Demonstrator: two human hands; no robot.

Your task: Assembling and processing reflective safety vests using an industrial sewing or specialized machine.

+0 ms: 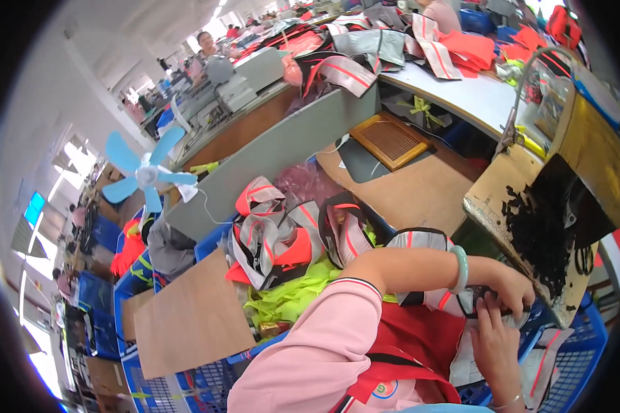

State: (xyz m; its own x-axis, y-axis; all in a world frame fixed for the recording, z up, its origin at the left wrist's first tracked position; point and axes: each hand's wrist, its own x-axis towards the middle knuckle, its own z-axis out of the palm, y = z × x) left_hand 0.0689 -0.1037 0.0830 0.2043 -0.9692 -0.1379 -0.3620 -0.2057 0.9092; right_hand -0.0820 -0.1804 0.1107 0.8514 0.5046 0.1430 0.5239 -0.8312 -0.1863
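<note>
My left hand (508,288), with a pale green bangle on its wrist, reaches across to the right, fingers bent down and closed on the black-edged end of a grey fabric strip (434,299) with a red stripe. Just below, my right hand (494,337) presses its fingers onto the same end. The exact grip is partly hidden by the fingers. The strip runs left behind my left forearm. A grey strip with a red line (543,368) hangs over a blue basket (582,358) beside my right hand.
Small black pieces (537,234) cover a worn cardboard surface (492,196) right of my hands. Bundled striped strips (272,234) and yellow-green fabric (286,292) lie left. A blue fan (146,174), a brown board (189,316) and a fabric-covered white table (468,100) stand around.
</note>
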